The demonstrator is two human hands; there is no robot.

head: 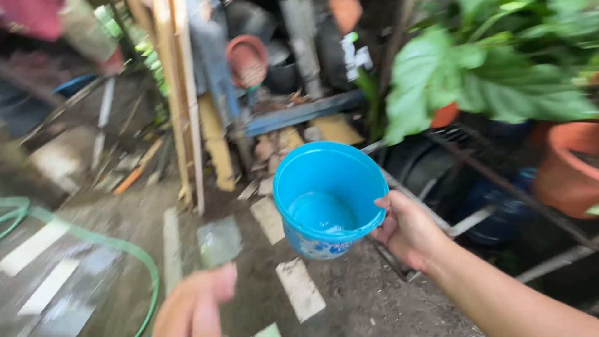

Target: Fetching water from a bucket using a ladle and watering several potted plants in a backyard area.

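Bare dirt ground (349, 293) lies open; terracotta pots (564, 165) crowd the right.

The right hand (409, 231) reaches forward on an outstretched forearm, fingers curled in a grip. The left hand (196, 306) hangs low, blurred, fingers loosely bent.

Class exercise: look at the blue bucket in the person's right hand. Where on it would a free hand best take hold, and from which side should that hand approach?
Probably the rim of the blue bucket on its left side, opposite the right hand, which already grips the right edge. The rim is a thick rolled lip, open and easy to pinch. The left hand is low and empty on that side, so coming up from the lower left looks clearest.
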